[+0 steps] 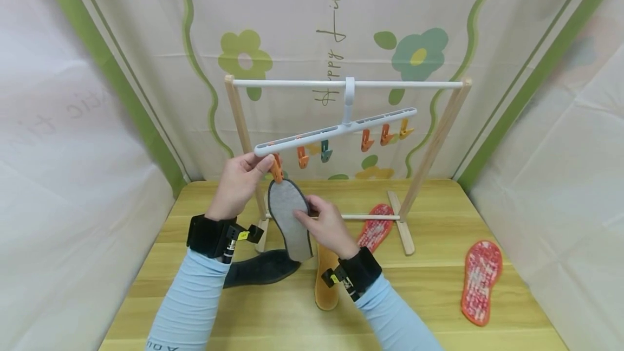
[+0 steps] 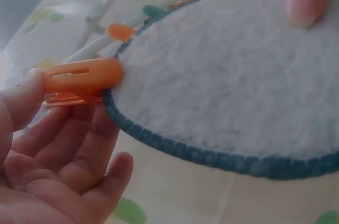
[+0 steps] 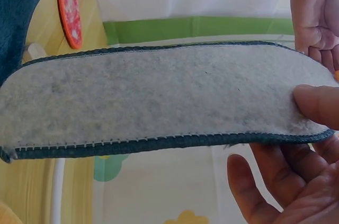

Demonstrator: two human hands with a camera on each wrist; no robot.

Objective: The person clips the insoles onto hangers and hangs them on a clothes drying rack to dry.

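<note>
The left hand (image 1: 239, 183) pinches an orange clip (image 1: 276, 169) at the left end of the white hanger (image 1: 336, 130), above the desk's back edge. The right hand (image 1: 327, 226) grasps the grey insole (image 1: 289, 215) with thumb on its felt face, holding its toe end against that clip. A dark insole (image 1: 260, 270), a tan insole (image 1: 325, 280) and two red insoles (image 1: 481, 280) lie on the desk (image 1: 429, 297).

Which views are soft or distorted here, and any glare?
Head view: sharp, evenly lit, wide-angle bowing at the edges, no glare. Left wrist view: soft and hazy overall, the orange clip and grey insole blurred at close range, washed-out bright patch top left. Right wrist view: the insole's felt and stitching crisp, the right hand slightly soft, background defocused.
</note>
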